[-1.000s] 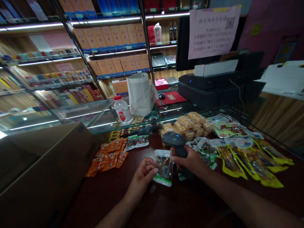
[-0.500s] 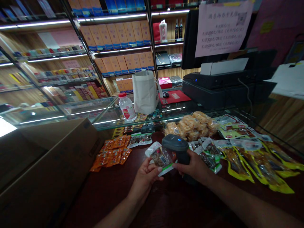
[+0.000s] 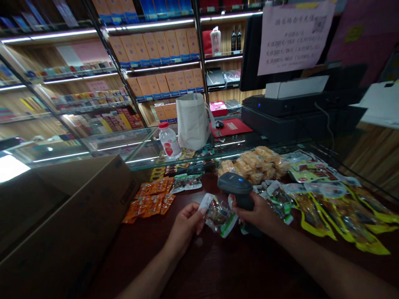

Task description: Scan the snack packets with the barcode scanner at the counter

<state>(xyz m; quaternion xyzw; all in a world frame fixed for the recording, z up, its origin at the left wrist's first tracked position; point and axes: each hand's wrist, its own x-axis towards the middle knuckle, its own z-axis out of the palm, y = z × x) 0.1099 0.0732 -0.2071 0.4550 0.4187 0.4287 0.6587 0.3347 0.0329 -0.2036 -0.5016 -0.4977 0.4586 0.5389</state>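
My left hand (image 3: 188, 222) pinches the upper left corner of a small clear snack packet (image 3: 217, 214) with white and green edges. In my right hand (image 3: 260, 214) is a dark barcode scanner (image 3: 234, 183), gripped by its handle, a blue light lit on top. The scanner's head sits just above the packet. Part of another packet shows by my right fingers; whether they hold it I cannot tell. Two similar packets (image 3: 186, 182) lie beside orange sachets (image 3: 151, 198) on the left. More green-edged packets (image 3: 279, 196) lie behind my right hand.
An open cardboard box (image 3: 77, 207) stands at the left. Wrapped yellowish snacks (image 3: 254, 164) are heaped behind the scanner, and yellow-edged bags (image 3: 339, 207) lie at the right. On the glass counter are a bottle (image 3: 169, 142), a white bag (image 3: 193, 124) and a monitor (image 3: 251, 54).
The packet has turned and shifted slightly right and down; my left hand now pinches its upper left corner rather than its lower edge. The scanner has moved slightly right. The view has shifted a little.
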